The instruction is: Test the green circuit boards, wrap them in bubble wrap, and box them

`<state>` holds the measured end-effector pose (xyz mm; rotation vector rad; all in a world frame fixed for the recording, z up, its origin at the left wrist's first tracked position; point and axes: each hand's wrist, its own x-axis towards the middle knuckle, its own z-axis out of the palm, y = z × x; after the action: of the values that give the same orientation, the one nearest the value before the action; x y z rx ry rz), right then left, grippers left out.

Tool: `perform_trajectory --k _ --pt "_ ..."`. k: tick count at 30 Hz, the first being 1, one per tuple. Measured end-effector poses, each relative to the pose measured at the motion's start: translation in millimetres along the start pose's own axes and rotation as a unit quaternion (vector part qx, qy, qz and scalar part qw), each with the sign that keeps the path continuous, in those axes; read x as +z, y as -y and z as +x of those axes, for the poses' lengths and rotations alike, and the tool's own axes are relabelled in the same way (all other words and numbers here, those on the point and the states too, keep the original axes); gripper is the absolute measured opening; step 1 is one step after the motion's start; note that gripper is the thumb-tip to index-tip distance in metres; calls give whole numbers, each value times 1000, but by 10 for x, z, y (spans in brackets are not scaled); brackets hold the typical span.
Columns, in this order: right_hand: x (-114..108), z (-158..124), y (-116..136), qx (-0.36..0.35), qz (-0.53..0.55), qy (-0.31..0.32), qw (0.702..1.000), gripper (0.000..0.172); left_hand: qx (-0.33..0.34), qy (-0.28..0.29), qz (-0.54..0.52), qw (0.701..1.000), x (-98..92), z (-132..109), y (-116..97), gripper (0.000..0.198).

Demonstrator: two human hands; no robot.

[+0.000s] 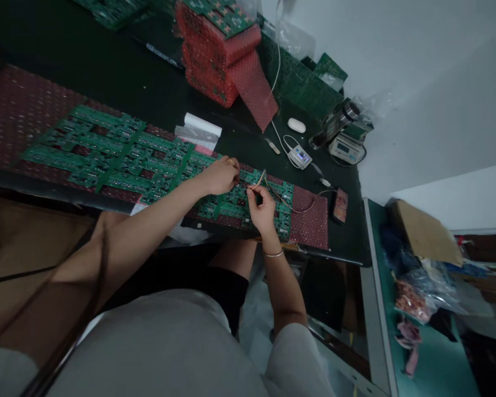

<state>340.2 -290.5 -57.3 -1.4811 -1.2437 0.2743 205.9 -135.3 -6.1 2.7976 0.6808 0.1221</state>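
Observation:
A long row of green circuit boards (pixel 119 160) lies on red padded sheets across a black table (pixel 140 82). My left hand (pixel 222 175) rests curled on the boards near the row's right end, a ring on one finger. My right hand (pixel 261 210) is closed in a pinch on a thin probe wire (pixel 289 205) and touches its tip to a board beside the left hand. The wire loops right over the red sheet (pixel 312 220) toward a small white meter (pixel 300 156).
A stack of red-wrapped boards (pixel 219 49) stands at the back. More green boards (pixel 301 82), a white mouse-shaped object (pixel 296 125), a small scale (pixel 344 148) and a phone (pixel 340 205) lie at the right. A cluttered green bench (pixel 421 298) lies lower right.

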Motion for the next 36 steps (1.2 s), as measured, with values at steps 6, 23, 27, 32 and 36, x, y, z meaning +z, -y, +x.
perform_trajectory --k 6,23,27,32,36 --pt "-5 -28 4 14 5 -12 1000 39 13 -28 59 998 -16 -349 -228 42" --pt "732 1177 -151 -29 -11 168 985 34 -26 -172 21 985 -176 -1688 -138 45" --pt "744 1176 -86 -88 -146 175 970 22 -107 -214 -8 971 -270 -2261 114 39" --pt "748 1161 -46 -118 -190 195 955 27 -143 -264 -67 951 -221 -2611 263 32" --pt "767 1172 -79 -119 -212 189 952 23 -147 -256 -82 952 -94 -2689 304 32"
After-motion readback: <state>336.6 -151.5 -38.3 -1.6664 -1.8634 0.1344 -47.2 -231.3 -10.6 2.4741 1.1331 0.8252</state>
